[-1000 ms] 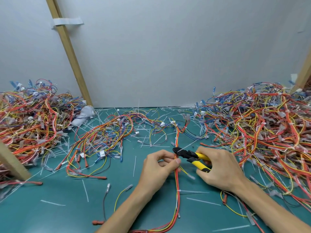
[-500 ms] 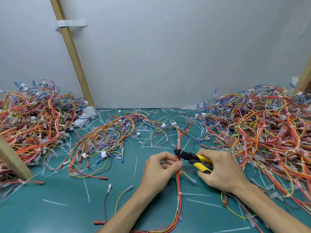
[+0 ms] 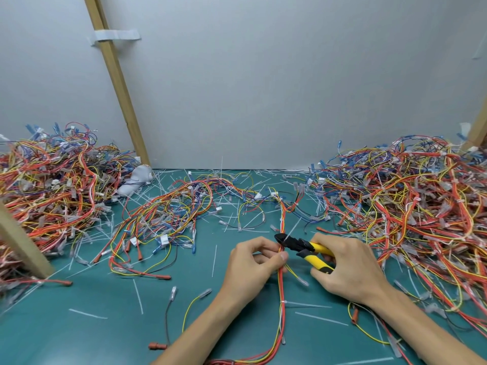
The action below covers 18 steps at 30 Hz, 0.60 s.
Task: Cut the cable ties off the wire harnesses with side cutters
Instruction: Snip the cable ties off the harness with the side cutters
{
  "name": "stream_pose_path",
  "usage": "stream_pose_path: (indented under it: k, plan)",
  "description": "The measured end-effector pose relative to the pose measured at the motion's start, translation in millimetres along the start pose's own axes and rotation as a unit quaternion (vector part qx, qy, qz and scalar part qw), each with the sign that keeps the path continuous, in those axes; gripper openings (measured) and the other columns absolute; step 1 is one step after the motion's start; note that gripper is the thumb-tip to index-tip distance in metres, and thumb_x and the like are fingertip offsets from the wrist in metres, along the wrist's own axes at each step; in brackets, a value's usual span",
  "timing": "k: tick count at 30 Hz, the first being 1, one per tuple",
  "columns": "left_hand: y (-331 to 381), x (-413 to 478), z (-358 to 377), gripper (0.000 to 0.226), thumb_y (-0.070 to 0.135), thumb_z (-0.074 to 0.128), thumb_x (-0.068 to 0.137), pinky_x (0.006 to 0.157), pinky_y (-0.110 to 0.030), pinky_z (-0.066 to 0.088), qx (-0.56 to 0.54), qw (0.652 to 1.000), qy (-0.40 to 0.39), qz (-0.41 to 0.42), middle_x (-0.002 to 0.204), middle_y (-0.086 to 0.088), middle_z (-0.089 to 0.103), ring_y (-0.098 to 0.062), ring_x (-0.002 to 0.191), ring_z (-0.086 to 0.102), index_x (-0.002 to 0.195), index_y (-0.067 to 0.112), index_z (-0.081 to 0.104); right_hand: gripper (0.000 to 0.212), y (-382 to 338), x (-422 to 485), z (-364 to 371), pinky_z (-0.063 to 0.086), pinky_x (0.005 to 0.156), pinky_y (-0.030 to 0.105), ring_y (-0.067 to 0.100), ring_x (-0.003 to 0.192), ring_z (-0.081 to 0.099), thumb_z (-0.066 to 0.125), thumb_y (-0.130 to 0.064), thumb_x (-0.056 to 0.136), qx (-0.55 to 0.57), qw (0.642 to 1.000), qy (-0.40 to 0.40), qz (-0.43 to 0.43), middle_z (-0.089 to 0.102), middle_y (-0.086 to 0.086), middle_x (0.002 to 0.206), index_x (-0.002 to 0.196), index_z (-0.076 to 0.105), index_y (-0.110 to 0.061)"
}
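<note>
Midway along the harness (image 3: 281,293), the left hand (image 3: 250,270) pinches the wires between thumb and fingers. Right of the harness, the right hand (image 3: 350,270) grips the cutters (image 3: 303,245), whose tips meet the harness at a white tie (image 3: 295,225). The harness lies on the mat (image 3: 79,338).

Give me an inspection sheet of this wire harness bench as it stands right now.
Surface: teal green mat, much of it strewn.
Job's things: yellow-handled black side cutters, tip at a white cable tie on the red, orange and yellow wire harness; second white tie still on it, nearer the person.
Clutter: cut white tie strips scattered; white cloth bundle at the back.
Hands: left hand pinches the harness; right hand grips the cutter handles.
Cables: left harness heap and right harness heap, tangled; looser middle harness spread.
Surroundings: grey wall; slanted wooden batten with white tape.
</note>
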<state>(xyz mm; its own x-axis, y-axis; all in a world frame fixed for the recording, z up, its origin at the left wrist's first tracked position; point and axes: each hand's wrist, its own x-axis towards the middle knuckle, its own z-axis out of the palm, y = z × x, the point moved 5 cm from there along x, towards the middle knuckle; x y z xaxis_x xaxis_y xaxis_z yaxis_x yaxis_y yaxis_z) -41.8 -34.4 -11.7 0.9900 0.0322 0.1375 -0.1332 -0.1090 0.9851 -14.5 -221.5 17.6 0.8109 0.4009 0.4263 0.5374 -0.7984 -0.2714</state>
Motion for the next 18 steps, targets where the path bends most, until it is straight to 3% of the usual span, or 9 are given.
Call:
stream_pose_path:
  k: [7,12,18]
  plan:
    - [0.3,0.1,-0.5,0.009,0.012,0.074,0.084,0.057,-0.012,0.045,-0.002,1.000,0.011,-0.001,0.068,-0.009,0.070,-0.011,0.060,0.068,0.081,0.008,0.066,0.041,-1.7,0.6,0.5,0.035,0.056,0.023,0.007,0.068,0.046,0.065,-0.040,0.057,-0.018,1.000,0.014,-0.019,0.050,-0.017,0.077,0.097,0.056,-0.033]
    - [2.0,-1.1,-2.4,0.007,0.012,0.074,0.083,0.065,-0.020,0.053,0.000,1.000,0.021,0.005,0.068,-0.008,0.071,-0.014,0.062,0.070,0.082,0.008,0.068,0.040,-1.5,-0.1,0.9,0.030,0.058,0.010,0.005,0.066,0.047,0.064,-0.042,0.059,-0.006,1.000,0.012,-0.015,0.051,-0.019,0.077,0.097,0.057,-0.033]
    - [4.9,-1.3,-6.2,0.005,0.011,0.074,0.083,0.067,-0.024,0.055,-0.006,0.999,0.043,0.015,0.066,-0.004,0.068,-0.016,0.065,0.072,0.080,0.010,0.069,0.027,-3.2,0.6,1.3,0.041,0.051,0.028,0.008,0.058,0.046,0.065,-0.040,0.060,-0.016,0.999,0.037,-0.010,0.052,-0.015,0.064,0.085,0.059,-0.032]
